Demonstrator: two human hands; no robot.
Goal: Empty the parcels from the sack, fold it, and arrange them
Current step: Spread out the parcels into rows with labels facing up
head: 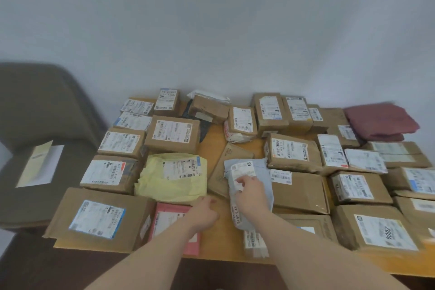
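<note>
Several parcels cover the wooden table (219, 240). My right hand (250, 193) rests on a pale blue-grey mailer bag (261, 169) near the middle, fingers on its white label. My left hand (206, 213) hovers over bare table between a yellow bag parcel (171, 179) and a pink mailer (174, 221), fingers loosely curled, holding nothing that I can see. A folded maroon sack (381, 120) lies at the far right corner. A flat brown envelope (226, 167) lies under the blue-grey bag.
Brown cardboard boxes with labels stand in rows on the left (98, 216) and right (376, 228). A grey-brown chair (30, 110) with papers (40, 165) on its seat stands to the left. A white wall rises behind the table.
</note>
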